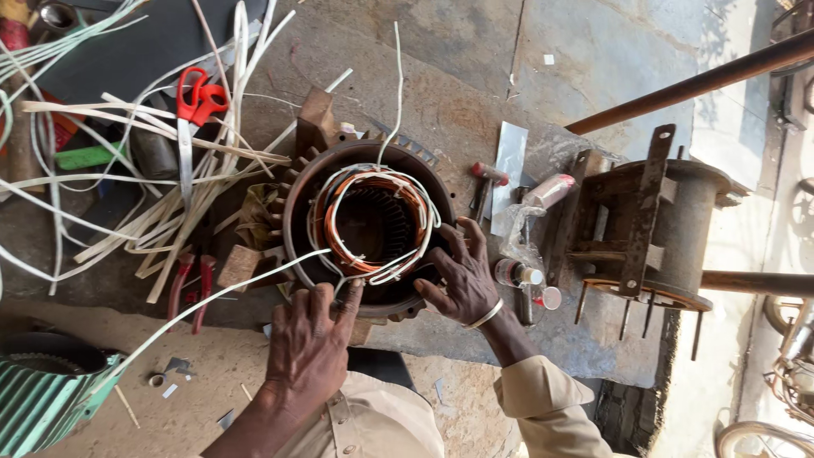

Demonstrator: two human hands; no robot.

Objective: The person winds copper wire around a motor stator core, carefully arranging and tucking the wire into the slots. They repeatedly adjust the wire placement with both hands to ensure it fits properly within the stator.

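Motor stator (366,227), finned housing, lay bore-up on the concrete tabletop (475,110), copper coils ringed with white sleeved leads.

Left hand (309,348) at the near rim; its grip was pinched narrow around a white sleeved lead (254,277) where it left the winding, that lead trailing off to the left. Right hand (462,276) rested on the right rim, fingers spread, palm steadying the housing; grip open, holding nothing that I could see. Metal bangle on that wrist.

Judgement on doing this step well: keep the housing braced with the right hand, feed the lead snug along the coil overhang without kinking the sleeve, and keep it clear of the bore.

Around it: red-handled scissors (193,102) on a heap of white sleeving offcuts (127,195); red-handled pliers (191,284) left of the stator; green ribbed motor casing (38,407) at lower left; rusty end housing with studs (661,229) to the right.

Packages: small cylindrical containers with red and white parts (519,273) just right of the right hand, in crumpled clear plastic; a pale roll with a reddish end (549,190) beyond; a flat silvery strip (510,157) behind. Labels too small to make out.
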